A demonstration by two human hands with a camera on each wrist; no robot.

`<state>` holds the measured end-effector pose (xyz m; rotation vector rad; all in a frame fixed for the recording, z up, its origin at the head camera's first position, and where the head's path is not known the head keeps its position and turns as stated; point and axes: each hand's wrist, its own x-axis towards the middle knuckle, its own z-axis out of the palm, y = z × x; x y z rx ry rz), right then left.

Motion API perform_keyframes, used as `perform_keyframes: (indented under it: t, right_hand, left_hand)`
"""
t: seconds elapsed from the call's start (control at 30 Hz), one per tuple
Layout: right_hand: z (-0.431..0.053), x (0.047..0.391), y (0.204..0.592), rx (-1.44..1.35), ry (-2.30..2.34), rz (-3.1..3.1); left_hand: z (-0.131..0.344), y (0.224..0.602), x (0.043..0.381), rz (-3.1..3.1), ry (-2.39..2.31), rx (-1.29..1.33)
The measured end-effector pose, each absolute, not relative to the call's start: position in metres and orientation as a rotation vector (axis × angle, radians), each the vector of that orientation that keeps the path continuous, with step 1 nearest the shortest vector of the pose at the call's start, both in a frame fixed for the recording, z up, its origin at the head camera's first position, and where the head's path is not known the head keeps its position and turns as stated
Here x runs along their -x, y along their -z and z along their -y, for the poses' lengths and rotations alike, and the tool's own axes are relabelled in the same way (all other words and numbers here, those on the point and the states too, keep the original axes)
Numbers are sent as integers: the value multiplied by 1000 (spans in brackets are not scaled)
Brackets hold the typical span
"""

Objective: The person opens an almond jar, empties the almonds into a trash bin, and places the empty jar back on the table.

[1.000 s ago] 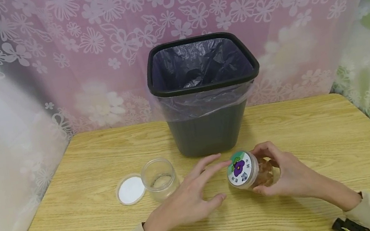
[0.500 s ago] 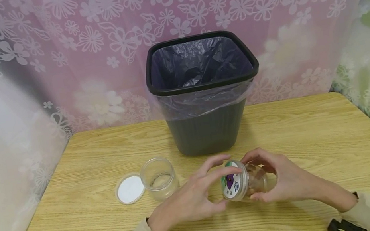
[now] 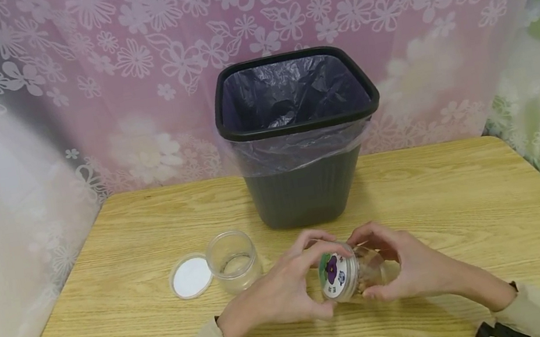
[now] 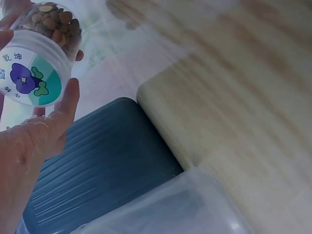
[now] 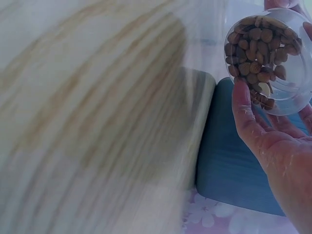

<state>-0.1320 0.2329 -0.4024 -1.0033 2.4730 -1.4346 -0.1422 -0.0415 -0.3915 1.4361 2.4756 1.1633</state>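
- Lidded jar (image 3: 368, 266), one, clear: held between both hands near the front of the table, tilted, its lid facing left; whether it touches the tabletop cannot be told.
- Contents of same: brown nuts (image 5: 263, 53), gathered along one side, seen through the jar's bottom in the right wrist view.
- Jar lid (image 3: 336, 276), fitted: round, white and green label with a purple flower-like figure and small characters.
- Left hand (image 3: 284, 293): fingers and thumb curved round the jar lid, clamped at its rim, partly hiding the label.
- Right hand (image 3: 417, 263): fingers and thumb wrapped round the jar's body.
- Open jar (image 3: 232, 260), clear: upright left of the bin's base, its lower part partly behind the left hand.
- Loose lid (image 3: 190, 277), clear rim, white face: flat, just left of the open jar.
- Bin (image 3: 306, 195), dark, ribbed: upright behind the hands, black-rimmed, lined with a translucent bag (image 3: 293, 150).
- Table (image 3: 127, 238): wood-grained.
- Curtain (image 3: 151, 52), pink, white flowers: behind the bin.
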Motion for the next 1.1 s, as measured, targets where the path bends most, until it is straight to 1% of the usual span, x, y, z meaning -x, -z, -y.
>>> perform_keyframes:
  t: [0.13, 0.3, 0.5, 0.8, 1.1]
  right_hand:
    - [-233, 131, 404, 1037, 1439, -2476]
    - [-234, 130, 407, 1128, 1354, -2572]
    - [-232, 131, 409, 1142, 1243, -2676]
    - [-234, 135, 405, 1080, 1249, -2632]
    - [-235, 135, 409, 1034, 1309, -2611]
  left_hand:
    - [42, 390, 142, -2436, -1193, -1339]
    - [42, 389, 144, -2352, -1252, -1156]
    - [39, 388, 147, -2325, -1224, -1028]
    - [39, 389, 150, -2328, -1226, -1064]
    - [37, 390, 151, -2332, -1219, -1067]
